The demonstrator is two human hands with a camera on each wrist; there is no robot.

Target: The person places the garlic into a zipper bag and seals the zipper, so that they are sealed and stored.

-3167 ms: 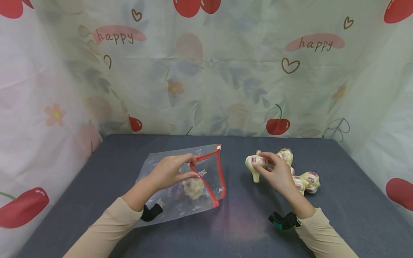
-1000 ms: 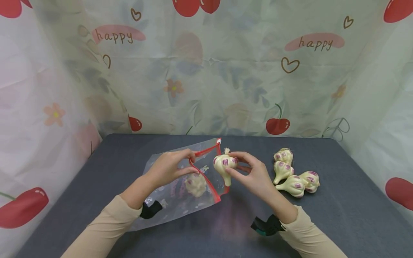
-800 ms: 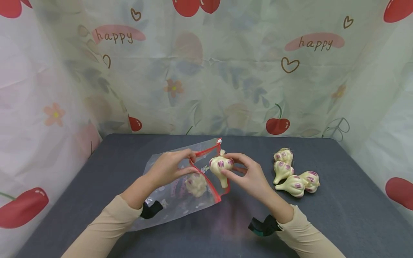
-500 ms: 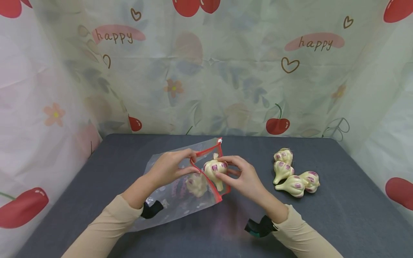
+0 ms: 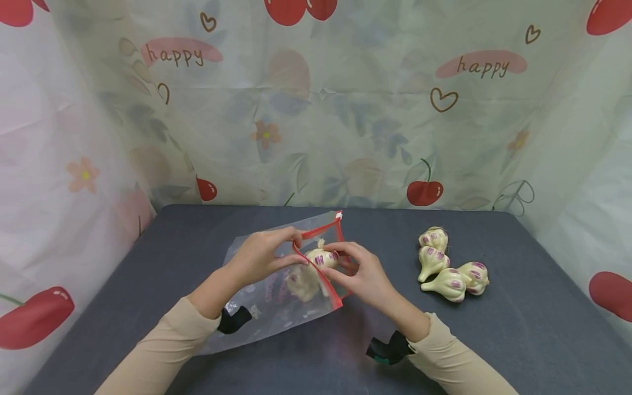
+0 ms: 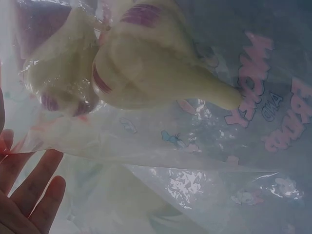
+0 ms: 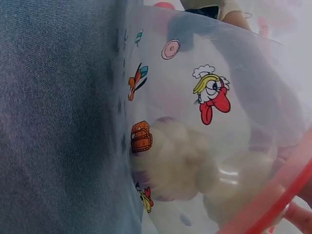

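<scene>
A clear zip bag [image 5: 276, 323] with a red-edged mouth lies on the dark table, printed with cartoon figures. My left hand [image 5: 259, 258] pinches the near red rim between thumb and fingers and keeps the mouth spread. In my right hand [image 5: 362, 274] is a garlic bulb [image 5: 322, 257], cream with purple marks, held by thumb and fingertips inside the bag's mouth. Another garlic bulb [image 5: 302, 283] shows through the plastic deeper in the bag. In the left wrist view that inner bulb [image 6: 146, 58] lies against the held bulb [image 6: 63, 73].
Several garlic bulbs [image 5: 446, 284] lie grouped at the right of the dark table [image 5: 385, 225]. A patterned cloth curtain [image 5: 326, 120] surrounds the table at the back and sides. Each wrist wears a black strap with a camera.
My right hand has picked a garlic bulb from the group and carried it left into the bag's mouth. The left hand keeps its grip on the rim almost in place.
</scene>
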